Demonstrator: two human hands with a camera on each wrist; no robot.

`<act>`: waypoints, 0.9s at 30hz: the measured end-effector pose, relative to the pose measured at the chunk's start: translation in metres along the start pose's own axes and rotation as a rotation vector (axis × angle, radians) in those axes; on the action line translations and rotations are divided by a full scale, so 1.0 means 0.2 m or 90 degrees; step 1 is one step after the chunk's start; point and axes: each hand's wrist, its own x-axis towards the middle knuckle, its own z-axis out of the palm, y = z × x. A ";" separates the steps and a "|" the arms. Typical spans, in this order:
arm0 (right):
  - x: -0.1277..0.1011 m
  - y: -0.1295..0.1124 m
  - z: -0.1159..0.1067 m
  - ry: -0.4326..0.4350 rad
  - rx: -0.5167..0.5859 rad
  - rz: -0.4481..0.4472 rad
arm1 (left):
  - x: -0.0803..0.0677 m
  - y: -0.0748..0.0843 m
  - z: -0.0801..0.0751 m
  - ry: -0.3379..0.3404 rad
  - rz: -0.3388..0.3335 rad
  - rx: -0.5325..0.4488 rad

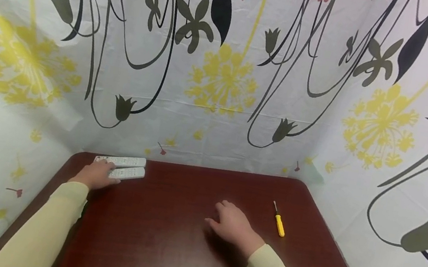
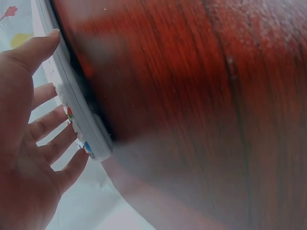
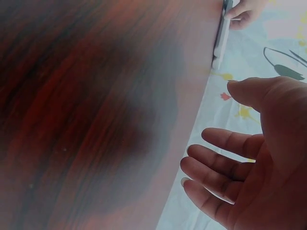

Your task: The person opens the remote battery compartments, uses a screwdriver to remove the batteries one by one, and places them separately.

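Two white remote controls lie side by side at the table's back left corner, a far one [image 1: 131,161] and a near one [image 1: 131,173]. My left hand [image 1: 97,173] is over their left ends. In the left wrist view its thumb is at the edge of a white remote, and the extended fingers [image 2: 50,122] reach over the button side, which has coloured keys. Apart from everything, my right hand [image 1: 235,224] hovers over the middle right of the table, fingers loosely bent with nothing in them. To its right lies a yellow-handled screwdriver [image 1: 279,225].
The dark red wooden table [image 1: 162,229] has rounded back corners. Around its back and sides hangs a white cloth [image 1: 212,143] printed with flowers, close to the table edges.
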 end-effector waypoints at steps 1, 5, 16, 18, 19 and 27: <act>0.00 0.00 0.00 -0.002 0.000 0.002 | 0.00 0.00 0.00 0.000 0.000 0.000; -0.01 -0.01 -0.01 -0.005 -0.001 0.002 | 0.00 -0.01 0.01 0.003 0.002 0.004; -0.01 -0.01 -0.02 0.002 -0.008 -0.011 | 0.01 -0.05 0.04 0.003 -0.005 0.003; -0.01 -0.01 -0.03 0.004 -0.009 -0.013 | 0.02 -0.05 0.04 0.003 -0.004 0.001; -0.01 -0.01 -0.03 0.003 -0.008 -0.013 | 0.02 -0.05 0.04 0.002 -0.003 0.001; -0.02 -0.01 -0.03 -0.006 -0.001 -0.008 | 0.02 -0.07 0.05 -0.007 0.009 -0.006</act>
